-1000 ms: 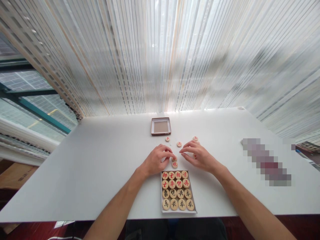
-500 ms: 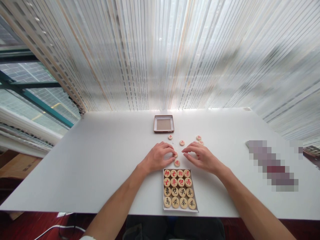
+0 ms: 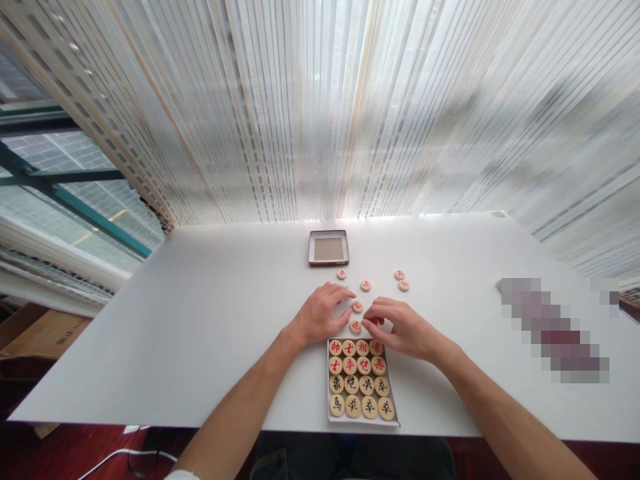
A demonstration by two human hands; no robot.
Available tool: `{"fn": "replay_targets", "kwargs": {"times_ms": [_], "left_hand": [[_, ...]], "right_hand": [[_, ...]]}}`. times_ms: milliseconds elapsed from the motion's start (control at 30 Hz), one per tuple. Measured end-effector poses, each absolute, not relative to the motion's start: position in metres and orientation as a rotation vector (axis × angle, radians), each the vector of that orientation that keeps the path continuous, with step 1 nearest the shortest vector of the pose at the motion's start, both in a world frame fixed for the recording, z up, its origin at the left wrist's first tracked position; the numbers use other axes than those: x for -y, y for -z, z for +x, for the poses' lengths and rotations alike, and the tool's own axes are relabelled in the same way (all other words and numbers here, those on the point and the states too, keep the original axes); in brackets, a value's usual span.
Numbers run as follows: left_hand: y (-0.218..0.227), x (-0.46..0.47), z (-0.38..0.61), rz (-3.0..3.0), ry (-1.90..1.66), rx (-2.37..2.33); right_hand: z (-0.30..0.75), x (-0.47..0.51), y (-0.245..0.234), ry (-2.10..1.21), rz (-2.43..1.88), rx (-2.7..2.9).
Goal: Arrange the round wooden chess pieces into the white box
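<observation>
My left hand (image 3: 327, 312) is open, thumb and fingers apart, just left of a round wooden xiangqi piece (image 3: 357, 307) with a red character. My right hand (image 3: 397, 325) has its fingertips drawn together beside a red cannon piece (image 3: 355, 327); whether they hold anything is hidden. Below both hands, a shallow open box (image 3: 331, 421) contains rows of pieces, red characters in the upper rows and black in the lower ones. Part of the right hand overlaps the box's upper right corner.
Loose red pieces lie farther back: a chariot piece (image 3: 341, 274), a soldier piece (image 3: 365, 285) and two more pieces (image 3: 399, 275) at the right. Behind them sits the box lid (image 3: 329, 263). A blurred-out object (image 3: 555, 333) rests at the right of the white table (image 3: 200, 320).
My left hand's fingers have parted from the upper loose piece. My right hand has moved down and left to the cannon piece, with its fingertips closing together.
</observation>
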State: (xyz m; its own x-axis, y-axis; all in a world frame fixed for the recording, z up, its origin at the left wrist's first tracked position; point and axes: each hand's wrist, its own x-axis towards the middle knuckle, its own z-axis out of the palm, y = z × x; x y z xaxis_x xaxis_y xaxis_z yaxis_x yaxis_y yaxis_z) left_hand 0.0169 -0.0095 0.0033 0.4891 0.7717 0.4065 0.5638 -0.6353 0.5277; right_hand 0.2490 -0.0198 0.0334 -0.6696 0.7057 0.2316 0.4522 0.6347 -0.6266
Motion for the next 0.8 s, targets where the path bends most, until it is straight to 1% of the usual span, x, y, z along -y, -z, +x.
{"fn": "replay_targets", "kwargs": {"times_ms": [133,233,533,800], "left_hand": [[-0.004,0.005,0.021,2.418,-0.894,-1.098],[-0.002,0.002,0.021,2.441,-0.888,-1.082],[-0.002,0.002,0.020,2.399,-0.926,-1.118],[-0.002,0.004,0.020,2.302,-0.886,-1.155]], "right_hand": [[0.257,0.010,-0.024,-0.546,-0.986,2.325],[0.259,0.006,-0.020,-0.448,-0.965,2.325],[0.251,0.010,-0.022,-0.515,-0.904,2.421],[0.250,0.010,-0.022,-0.558,-0.871,2.426]]}}
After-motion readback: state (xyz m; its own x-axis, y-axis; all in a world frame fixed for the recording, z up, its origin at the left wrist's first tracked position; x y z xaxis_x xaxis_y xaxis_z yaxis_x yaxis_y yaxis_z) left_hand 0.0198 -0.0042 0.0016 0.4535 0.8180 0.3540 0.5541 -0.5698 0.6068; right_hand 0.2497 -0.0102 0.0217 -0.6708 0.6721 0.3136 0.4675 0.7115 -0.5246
